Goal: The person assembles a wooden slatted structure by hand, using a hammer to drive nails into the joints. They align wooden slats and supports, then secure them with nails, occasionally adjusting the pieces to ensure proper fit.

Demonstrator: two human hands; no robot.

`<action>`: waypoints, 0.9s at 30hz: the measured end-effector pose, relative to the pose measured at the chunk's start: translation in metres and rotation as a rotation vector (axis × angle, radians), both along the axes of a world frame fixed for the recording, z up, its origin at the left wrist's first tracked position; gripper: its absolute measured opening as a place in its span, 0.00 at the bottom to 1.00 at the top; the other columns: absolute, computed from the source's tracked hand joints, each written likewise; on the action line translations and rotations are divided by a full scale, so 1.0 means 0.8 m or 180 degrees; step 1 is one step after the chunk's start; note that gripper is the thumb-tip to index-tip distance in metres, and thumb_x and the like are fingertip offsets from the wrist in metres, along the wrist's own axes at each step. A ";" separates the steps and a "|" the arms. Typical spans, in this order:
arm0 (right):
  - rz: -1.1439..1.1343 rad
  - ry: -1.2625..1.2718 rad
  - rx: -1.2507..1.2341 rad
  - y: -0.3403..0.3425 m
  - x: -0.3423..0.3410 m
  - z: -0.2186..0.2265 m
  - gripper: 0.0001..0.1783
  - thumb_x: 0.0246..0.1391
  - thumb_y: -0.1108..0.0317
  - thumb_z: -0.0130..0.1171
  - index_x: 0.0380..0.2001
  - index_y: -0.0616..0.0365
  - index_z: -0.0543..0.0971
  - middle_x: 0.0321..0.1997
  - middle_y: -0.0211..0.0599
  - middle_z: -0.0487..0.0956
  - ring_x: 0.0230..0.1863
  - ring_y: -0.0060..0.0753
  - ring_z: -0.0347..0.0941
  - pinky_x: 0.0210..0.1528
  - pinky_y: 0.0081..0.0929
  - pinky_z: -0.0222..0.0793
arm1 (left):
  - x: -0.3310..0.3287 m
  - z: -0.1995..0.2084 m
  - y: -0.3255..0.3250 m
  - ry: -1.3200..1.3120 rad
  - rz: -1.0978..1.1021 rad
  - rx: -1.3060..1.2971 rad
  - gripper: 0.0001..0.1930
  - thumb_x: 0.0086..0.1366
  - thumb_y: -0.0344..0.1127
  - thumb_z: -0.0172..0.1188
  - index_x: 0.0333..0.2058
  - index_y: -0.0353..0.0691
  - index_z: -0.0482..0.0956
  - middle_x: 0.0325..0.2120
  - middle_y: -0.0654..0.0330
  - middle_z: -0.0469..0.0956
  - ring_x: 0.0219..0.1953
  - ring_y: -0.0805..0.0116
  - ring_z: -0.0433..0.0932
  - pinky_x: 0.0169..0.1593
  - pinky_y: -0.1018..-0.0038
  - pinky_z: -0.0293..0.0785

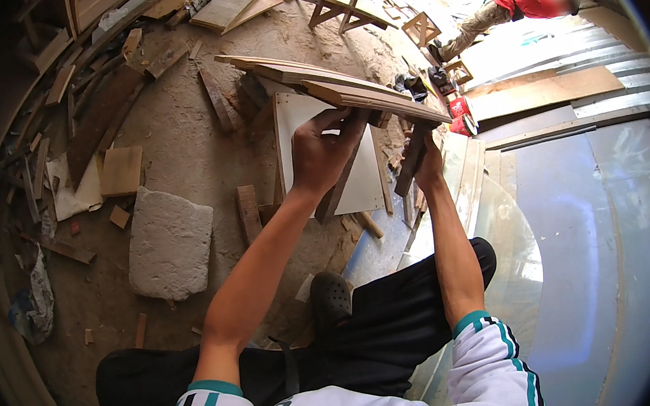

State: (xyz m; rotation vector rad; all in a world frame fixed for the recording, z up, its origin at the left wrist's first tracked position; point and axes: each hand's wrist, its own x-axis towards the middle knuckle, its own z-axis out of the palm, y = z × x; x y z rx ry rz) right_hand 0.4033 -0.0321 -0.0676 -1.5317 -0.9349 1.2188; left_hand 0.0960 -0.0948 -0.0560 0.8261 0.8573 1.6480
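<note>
A wooden piece (377,96) made of flat boards with short dark legs, like a small stool, is held up and tilted in front of me. My left hand (323,147) is closed around its underside near one leg. My right hand (428,163) grips the other leg (413,162) at the right end. The left fingers are partly hidden by the wood. Behind and below it, a white panel (297,131) with a wooden edge stands or lies on the dirt ground; I cannot tell which.
A pale stone-like block (170,244) lies on the ground at left, among scattered wood offcuts (122,171). Glass or smooth sheets (563,242) lie at right. Farther back are a wooden frame (349,1), corrugated metal sheets and a person in red (529,5). My shoe (330,299) is close below.
</note>
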 end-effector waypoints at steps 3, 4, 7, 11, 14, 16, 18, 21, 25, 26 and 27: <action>-0.0004 0.0055 -0.0024 0.001 0.004 -0.002 0.31 0.70 0.42 0.36 0.49 0.56 0.77 0.29 0.32 0.76 0.29 0.29 0.72 0.31 0.33 0.71 | 0.001 -0.006 0.006 -0.0069 -0.0020 0.0206 0.13 0.62 0.34 0.69 0.41 0.30 0.84 0.29 0.59 0.85 0.30 0.81 0.79 0.33 0.82 0.75; 0.0004 0.0063 -0.0023 0.001 0.004 -0.003 0.31 0.70 0.42 0.37 0.49 0.56 0.77 0.29 0.33 0.76 0.29 0.29 0.72 0.31 0.33 0.71 | 0.001 -0.008 0.007 -0.0063 -0.0065 0.0200 0.13 0.61 0.31 0.69 0.42 0.30 0.84 0.32 0.59 0.85 0.32 0.80 0.80 0.35 0.81 0.77; 0.0032 0.0134 -0.0049 -0.001 0.005 -0.006 0.30 0.70 0.42 0.37 0.49 0.56 0.77 0.29 0.33 0.76 0.28 0.29 0.72 0.32 0.33 0.72 | 0.003 -0.012 0.009 -0.0192 -0.0189 0.0087 0.13 0.61 0.27 0.68 0.44 0.29 0.82 0.34 0.58 0.85 0.35 0.78 0.81 0.39 0.80 0.79; 0.0152 0.0085 0.0026 -0.004 0.004 -0.010 0.31 0.69 0.41 0.37 0.49 0.56 0.77 0.29 0.33 0.76 0.29 0.29 0.72 0.32 0.34 0.73 | 0.008 -0.015 0.009 -0.0048 0.0090 0.0194 0.14 0.61 0.24 0.67 0.45 0.29 0.81 0.36 0.57 0.85 0.37 0.76 0.82 0.40 0.81 0.79; 0.0208 0.0137 -0.0030 -0.006 -0.002 -0.009 0.31 0.69 0.40 0.37 0.50 0.56 0.77 0.29 0.33 0.75 0.29 0.29 0.72 0.33 0.34 0.73 | 0.002 -0.022 0.020 -0.0257 0.0261 0.0558 0.13 0.62 0.28 0.67 0.44 0.28 0.81 0.36 0.55 0.85 0.36 0.76 0.82 0.40 0.79 0.79; 0.0248 0.0145 -0.0041 -0.008 -0.011 -0.009 0.31 0.69 0.40 0.37 0.50 0.56 0.76 0.28 0.33 0.74 0.29 0.29 0.72 0.33 0.34 0.73 | -0.007 -0.024 0.024 -0.0365 0.0231 0.0545 0.13 0.61 0.27 0.67 0.44 0.29 0.81 0.38 0.55 0.84 0.38 0.75 0.82 0.41 0.78 0.79; 0.0473 0.0108 -0.0034 -0.010 -0.009 -0.009 0.34 0.68 0.38 0.37 0.55 0.57 0.72 0.31 0.33 0.74 0.32 0.31 0.72 0.37 0.37 0.73 | -0.018 -0.020 0.023 -0.0376 0.0242 0.0547 0.14 0.59 0.25 0.68 0.44 0.30 0.81 0.38 0.57 0.84 0.39 0.75 0.82 0.44 0.78 0.79; 0.0416 -0.0052 0.0009 -0.010 -0.025 -0.010 0.32 0.69 0.40 0.37 0.55 0.57 0.72 0.31 0.34 0.74 0.31 0.31 0.72 0.37 0.36 0.73 | -0.031 -0.027 0.029 -0.0187 0.0406 0.0477 0.14 0.58 0.24 0.68 0.44 0.31 0.82 0.37 0.57 0.84 0.38 0.75 0.82 0.44 0.78 0.78; 0.0408 -0.0069 -0.0030 -0.016 -0.041 -0.012 0.32 0.70 0.40 0.35 0.55 0.56 0.73 0.31 0.34 0.75 0.30 0.30 0.72 0.36 0.34 0.73 | -0.039 -0.030 0.029 -0.0472 0.0614 0.0492 0.13 0.58 0.26 0.69 0.42 0.33 0.83 0.37 0.59 0.84 0.37 0.75 0.81 0.45 0.78 0.77; 0.0487 -0.0013 -0.0043 -0.017 -0.041 -0.014 0.33 0.70 0.40 0.34 0.56 0.56 0.72 0.31 0.34 0.75 0.31 0.30 0.73 0.37 0.33 0.73 | -0.043 -0.028 0.025 -0.0340 0.0561 0.0380 0.13 0.58 0.26 0.69 0.43 0.32 0.82 0.38 0.59 0.84 0.39 0.75 0.81 0.46 0.78 0.77; 0.0495 -0.0008 -0.0060 -0.018 -0.039 -0.015 0.33 0.70 0.40 0.34 0.56 0.56 0.72 0.31 0.35 0.76 0.31 0.30 0.73 0.37 0.33 0.73 | -0.048 -0.025 0.022 -0.0205 0.0511 0.0269 0.14 0.59 0.26 0.69 0.44 0.32 0.82 0.39 0.59 0.84 0.40 0.76 0.80 0.47 0.78 0.77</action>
